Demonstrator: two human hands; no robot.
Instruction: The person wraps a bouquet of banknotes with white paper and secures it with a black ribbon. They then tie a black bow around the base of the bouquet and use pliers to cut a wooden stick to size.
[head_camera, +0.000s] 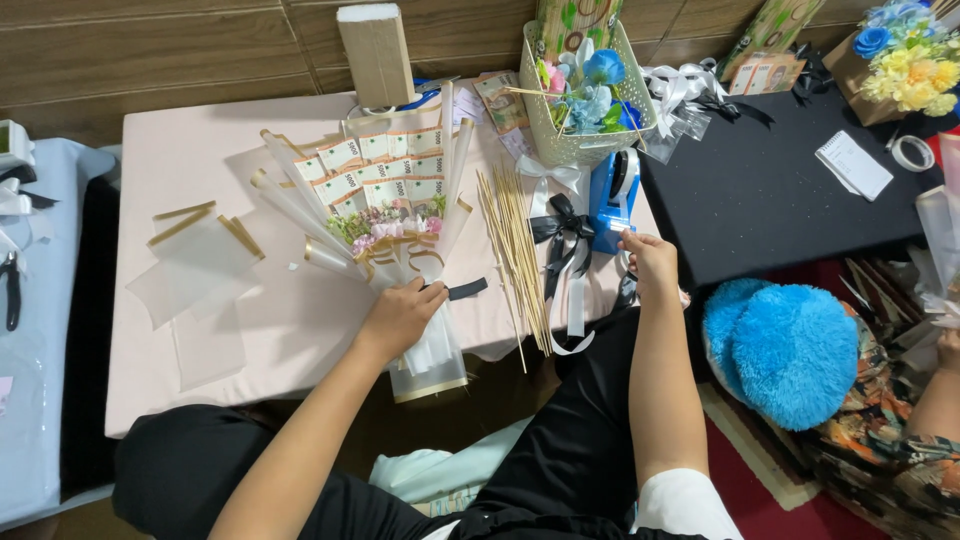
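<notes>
Gripping the light, crushable banknote bouquet (385, 215) by its stem, the left hand (400, 318) clenches; right hand (650, 262) grasps the tape dispenser (612, 200).

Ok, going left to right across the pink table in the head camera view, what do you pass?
Loose clear wrapping sheets → banknote bouquet under the left hand → bundle of wooden skewers → black and white ribbons → blue tape dispenser by the right hand.

1 banknote bouquet (385, 215) is lying beside 1 blue tape dispenser (612, 200), 1 wicker basket (560, 145), 1 tape roll (911, 152), 1 notepad (853, 165) and 2 hands.
</notes>
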